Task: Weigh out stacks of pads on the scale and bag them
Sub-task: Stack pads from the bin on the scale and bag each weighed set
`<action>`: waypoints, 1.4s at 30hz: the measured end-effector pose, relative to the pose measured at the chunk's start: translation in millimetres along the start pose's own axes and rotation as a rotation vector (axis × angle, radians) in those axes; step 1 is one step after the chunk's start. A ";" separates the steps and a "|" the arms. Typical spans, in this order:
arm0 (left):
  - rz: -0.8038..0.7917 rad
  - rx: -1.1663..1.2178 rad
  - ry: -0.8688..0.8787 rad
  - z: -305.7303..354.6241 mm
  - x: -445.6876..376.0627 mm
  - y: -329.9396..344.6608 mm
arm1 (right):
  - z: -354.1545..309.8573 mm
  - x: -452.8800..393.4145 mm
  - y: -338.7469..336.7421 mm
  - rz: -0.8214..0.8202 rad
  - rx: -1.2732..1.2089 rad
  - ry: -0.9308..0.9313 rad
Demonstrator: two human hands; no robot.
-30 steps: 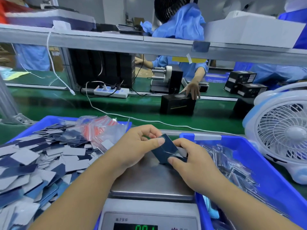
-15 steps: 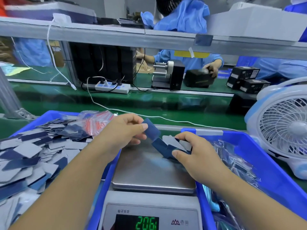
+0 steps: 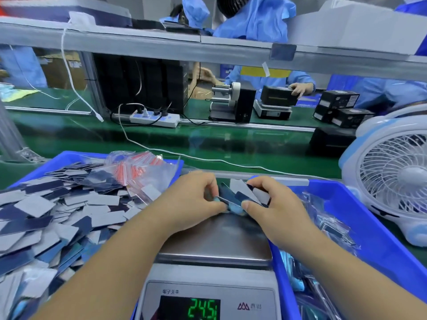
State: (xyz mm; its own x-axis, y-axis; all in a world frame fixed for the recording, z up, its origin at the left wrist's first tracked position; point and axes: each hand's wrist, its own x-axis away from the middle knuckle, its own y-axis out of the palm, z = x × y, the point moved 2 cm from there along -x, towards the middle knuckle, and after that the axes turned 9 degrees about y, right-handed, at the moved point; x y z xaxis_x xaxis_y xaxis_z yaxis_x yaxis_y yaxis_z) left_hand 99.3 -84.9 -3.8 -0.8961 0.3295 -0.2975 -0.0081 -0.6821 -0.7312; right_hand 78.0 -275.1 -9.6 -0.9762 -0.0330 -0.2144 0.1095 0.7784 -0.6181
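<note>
Over the far end of the scale (image 3: 215, 239), both hands meet on a small stack of pads (image 3: 238, 196). The left hand (image 3: 191, 199) pinches the near left edge of the stack with thumb and fingers. The right hand (image 3: 277, 204) curls round its right side, thumb on the near edge. So each grip is closed on the pads. The pads fan out a bit and are not yet squared up. Their long sides seem to run left to right, between the two hands, though the fan makes this hard to tell. They sit low over the pan, and it looks like they press on it.

Both hands are just as near to the stack. The bags (image 3: 143, 169) with red strips lie to the left, on the far part of the left bin (image 3: 69, 155), so the left hand has the shorter way to them. Loose pads fill the rest of that bin. Filled bags seem to lie in the right bin (image 3: 369, 218).

Green digits (image 3: 203, 308) on the scale seem to read 24.5. Above them is a line of small Chinese writing, and to the right a logo with two more Chinese signs. A white fan (image 3: 392, 172) stands on the worktop (image 3: 161, 139) to the right.
</note>
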 end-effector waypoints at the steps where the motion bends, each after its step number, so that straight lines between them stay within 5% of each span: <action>1: 0.012 -0.017 0.012 -0.3 0.2 0.2 | 0.6 -0.3 0.4 -0.007 -0.001 0.001; 13: -0.125 0.179 0.181 21.1 5.0 18.6 | -15.7 3.8 18.2 -0.148 -0.093 0.005; 20: -0.098 0.222 0.174 24.7 6.2 17.7 | -14.3 4.9 11.9 -0.145 -0.138 -0.030; 32: -0.280 0.334 0.097 29.9 7.0 25.8 | -15.6 5.2 15.1 -0.121 -0.062 -0.085; 42: 0.130 0.319 0.045 20.1 -1.7 25.2 | -9.0 5.6 16.0 -0.095 -0.024 -0.022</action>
State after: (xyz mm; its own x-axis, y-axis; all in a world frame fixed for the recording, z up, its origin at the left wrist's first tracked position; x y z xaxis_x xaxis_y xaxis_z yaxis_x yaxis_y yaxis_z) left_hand 91.6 -115.8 -9.4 -0.8781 0.2505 -0.4077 -0.0404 -0.8877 -0.4586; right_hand 72.5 -257.2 -13.9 -0.9776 -0.1209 -0.1721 0.0116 0.7860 -0.6181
